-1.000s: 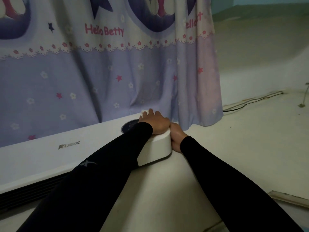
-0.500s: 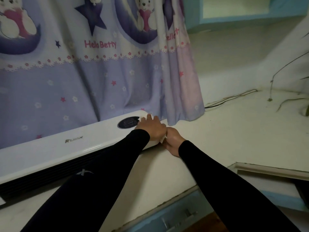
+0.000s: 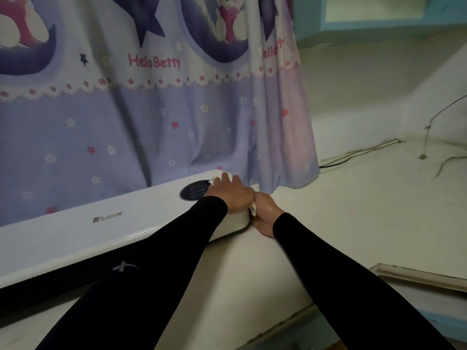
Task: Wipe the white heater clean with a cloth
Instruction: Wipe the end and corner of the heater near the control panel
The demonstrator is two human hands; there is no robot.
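Heater [image 3: 106,218] lengthwise left to right

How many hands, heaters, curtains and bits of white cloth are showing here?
hands: 2 (left hand, right hand)
heater: 1
curtain: 1
cloth bits: 2 (one at the left fingers, one between the hands)
total: 6
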